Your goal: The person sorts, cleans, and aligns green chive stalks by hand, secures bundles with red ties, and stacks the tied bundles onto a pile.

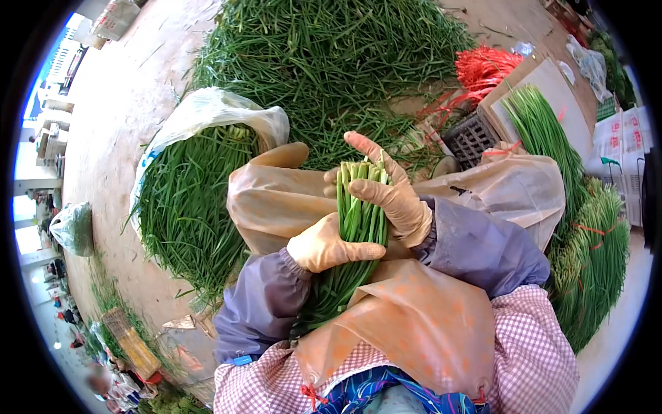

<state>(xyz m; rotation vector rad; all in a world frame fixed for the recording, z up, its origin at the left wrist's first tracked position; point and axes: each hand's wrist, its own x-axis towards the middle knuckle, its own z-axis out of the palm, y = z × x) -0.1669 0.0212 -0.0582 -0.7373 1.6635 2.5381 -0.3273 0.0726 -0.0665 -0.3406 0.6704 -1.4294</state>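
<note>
Both my hands wear pale, stained rubber gloves and hold one bunch of garlic chives above my lap. My left hand is closed around the middle of the bunch, thumb across its front. My right hand is round the upper part, near the pale cut ends. Its thumb lies in front, fingertips show behind on the left side, and one finger points upward. The stalks stand nearly upright. Their leafy lower ends hang toward the apron over my lap.
A large heap of loose greens lies on the floor ahead. At left stands a plastic-lined bag full of greens. On the right are tied bundles, a dark crate, red ties and a white board.
</note>
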